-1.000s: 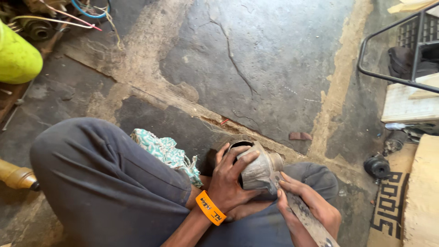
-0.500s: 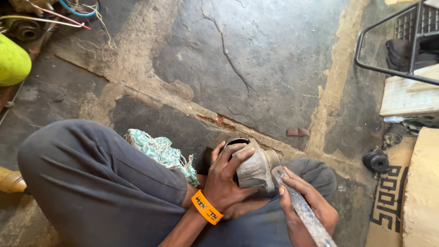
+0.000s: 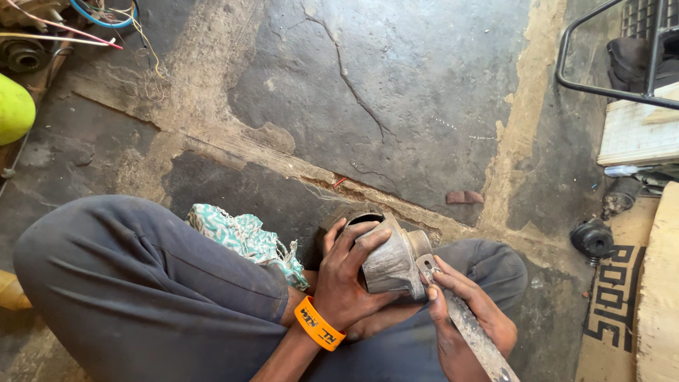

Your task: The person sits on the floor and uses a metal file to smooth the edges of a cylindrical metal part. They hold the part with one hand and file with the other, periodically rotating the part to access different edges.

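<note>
**Both hands on a grey metal housing, held over the lap**

At the far left we see a yellow-green rounded object (image 3: 14, 107) at the frame edge, with a tangle of coloured wires (image 3: 78, 21) above it near the top corner. Moving in, our left knee in dark grey trousers (image 3: 141, 283) fills the lower left, and a teal-and-white patterned rag (image 3: 244, 237) lies on the floor just beside it, touching the trouser leg.

Next comes our left hand (image 3: 346, 283), an orange wristband (image 3: 320, 323) on its wrist. Its fingers (image 3: 353, 237) are wrapped around the grey metal housing (image 3: 387, 262), clamped on its side, with the fingertips reaching over the rim of its dark round opening. The housing sits above our lap, between the knees, its opening tilted up and away from us.

Just right of it, our right hand (image 3: 463, 315) has its fingers closed on a flat metal bar (image 3: 467, 325), whose upper end touches the housing's narrower right end. The bar runs down and right to the bottom edge of the frame.

Further right, the cracked stone floor (image 3: 396, 85) carries a small reddish chip (image 3: 463, 197), then a black round part (image 3: 593, 239), and a black metal frame (image 3: 601, 49) stands at the upper right corner
</note>
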